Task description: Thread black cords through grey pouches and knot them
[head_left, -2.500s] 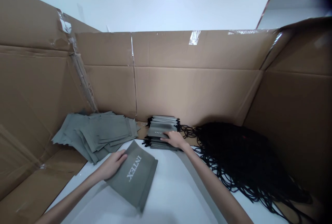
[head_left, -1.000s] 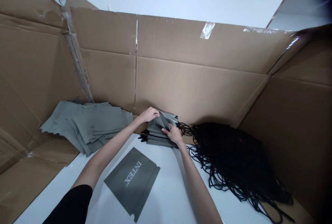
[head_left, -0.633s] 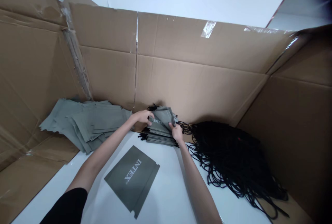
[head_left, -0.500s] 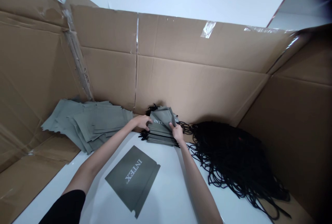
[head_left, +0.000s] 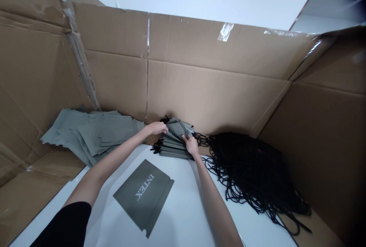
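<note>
A stack of grey-green drawstring bags with black cord ends lies against the back cardboard wall. At its left, my left hand is closed in a pinch at the edge of the top drawstring bag. My right hand grips the right side of that bag, thumb on top. The top bag is lifted and bent between the hands, its printed face turned out of sight. Nearer me, one flat grey-green fabric piece with white INTEX lettering and notched corners lies on the white table.
A loose pile of grey-green fabric pieces lies at the left. A tangled heap of black cords fills the right side. Tall cardboard walls enclose the white table at the back and both sides.
My left hand has closed on the top bag's left edge. The bag has tilted and bent, so its INTEX lettering no longer shows. The view has shifted slightly.
</note>
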`<state>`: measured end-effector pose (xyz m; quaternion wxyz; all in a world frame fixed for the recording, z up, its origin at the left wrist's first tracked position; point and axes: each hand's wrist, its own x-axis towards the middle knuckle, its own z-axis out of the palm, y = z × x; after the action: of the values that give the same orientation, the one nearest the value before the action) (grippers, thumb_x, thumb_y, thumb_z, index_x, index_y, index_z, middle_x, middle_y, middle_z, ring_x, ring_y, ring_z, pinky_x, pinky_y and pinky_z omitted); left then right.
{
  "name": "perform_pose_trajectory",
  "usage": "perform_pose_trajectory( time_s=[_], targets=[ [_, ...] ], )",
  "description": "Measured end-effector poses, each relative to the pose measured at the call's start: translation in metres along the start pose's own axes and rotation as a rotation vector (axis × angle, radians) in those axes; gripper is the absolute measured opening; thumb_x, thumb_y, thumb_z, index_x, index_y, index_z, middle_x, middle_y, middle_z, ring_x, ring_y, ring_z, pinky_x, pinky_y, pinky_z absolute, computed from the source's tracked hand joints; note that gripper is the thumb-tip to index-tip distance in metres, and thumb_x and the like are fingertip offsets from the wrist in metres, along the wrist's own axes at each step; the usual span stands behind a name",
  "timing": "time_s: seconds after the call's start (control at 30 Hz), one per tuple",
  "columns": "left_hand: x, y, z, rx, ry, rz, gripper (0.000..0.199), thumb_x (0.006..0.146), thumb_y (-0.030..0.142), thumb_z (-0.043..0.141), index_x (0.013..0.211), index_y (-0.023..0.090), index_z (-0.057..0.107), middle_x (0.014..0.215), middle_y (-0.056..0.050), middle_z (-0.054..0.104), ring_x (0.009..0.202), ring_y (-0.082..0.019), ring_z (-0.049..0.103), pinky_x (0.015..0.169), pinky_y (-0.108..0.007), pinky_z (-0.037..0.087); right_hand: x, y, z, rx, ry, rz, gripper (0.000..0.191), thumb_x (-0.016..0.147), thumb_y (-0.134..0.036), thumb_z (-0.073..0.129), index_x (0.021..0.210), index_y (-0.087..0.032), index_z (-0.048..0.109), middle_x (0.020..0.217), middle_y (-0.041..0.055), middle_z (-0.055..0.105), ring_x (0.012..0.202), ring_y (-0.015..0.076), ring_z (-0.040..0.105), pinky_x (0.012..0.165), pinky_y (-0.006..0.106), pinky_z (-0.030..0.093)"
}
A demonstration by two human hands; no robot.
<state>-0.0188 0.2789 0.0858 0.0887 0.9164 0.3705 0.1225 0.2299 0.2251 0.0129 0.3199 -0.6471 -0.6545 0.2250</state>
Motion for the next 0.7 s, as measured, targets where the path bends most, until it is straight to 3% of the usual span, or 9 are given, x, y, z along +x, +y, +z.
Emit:
perform_pose_trajectory(
  time_s=[0.1, 0.27, 0.47, 0.53, 0.7],
  targets=[
    [0.012, 0.007, -0.006, 0.038, -0.004, -0.025, 0.029, 0.097, 0.034, 0.060, 0.119, 0.016, 0.061, 0.118, -0.009, 0.063, 0.100, -0.021, 0.065, 0.086, -0.041, 0.057, -0.004, -0.004, 0.001, -0.024, -0.027, -0.016, 0.031, 0.097, -0.036, 0.061, 0.121, -0.016, 0.061, 0.120, 0.0084, 0.064, 0.102, 0.0229, 0.065, 0.087, 0.043, 0.057],
    [0.024, 0.025, -0.009, 0.044, 0.098, -0.062, 0.030, 0.097, 0.034, 0.060, 0.119, 0.015, 0.061, 0.118, -0.009, 0.064, 0.100, -0.021, 0.065, 0.087, -0.042, 0.057, -0.010, -0.009, 0.004, -0.068, -0.015, -0.004, 0.031, 0.097, -0.035, 0.062, 0.121, -0.017, 0.061, 0.121, 0.0087, 0.063, 0.103, 0.0228, 0.065, 0.088, 0.043, 0.056],
    [0.009, 0.020, -0.004, -0.021, 0.281, -0.120, 0.034, 0.097, 0.035, 0.059, 0.125, 0.016, 0.058, 0.127, -0.011, 0.059, 0.111, -0.025, 0.061, 0.094, -0.047, 0.054, -0.005, -0.007, 0.005, -0.061, 0.071, 0.094, 0.029, 0.097, -0.035, 0.061, 0.121, -0.018, 0.061, 0.122, 0.0087, 0.063, 0.104, 0.0224, 0.065, 0.088, 0.042, 0.056],
    [-0.001, 0.011, 0.001, -0.051, 0.240, -0.126, 0.034, 0.097, 0.035, 0.059, 0.125, 0.016, 0.058, 0.125, -0.011, 0.060, 0.108, -0.024, 0.062, 0.092, -0.046, 0.055, -0.004, -0.005, 0.004, -0.042, 0.090, 0.115, 0.029, 0.097, -0.035, 0.061, 0.121, -0.018, 0.061, 0.122, 0.0087, 0.063, 0.104, 0.0224, 0.065, 0.088, 0.042, 0.056],
    [-0.027, -0.006, 0.025, -0.128, -0.059, -0.055, 0.030, 0.096, 0.035, 0.061, 0.118, 0.014, 0.061, 0.116, -0.009, 0.064, 0.099, -0.021, 0.065, 0.085, -0.040, 0.058, -0.002, 0.000, 0.001, 0.033, 0.142, 0.147, 0.030, 0.097, -0.036, 0.061, 0.121, -0.018, 0.062, 0.123, 0.0086, 0.063, 0.104, 0.0231, 0.064, 0.088, 0.042, 0.056]
  ],
)
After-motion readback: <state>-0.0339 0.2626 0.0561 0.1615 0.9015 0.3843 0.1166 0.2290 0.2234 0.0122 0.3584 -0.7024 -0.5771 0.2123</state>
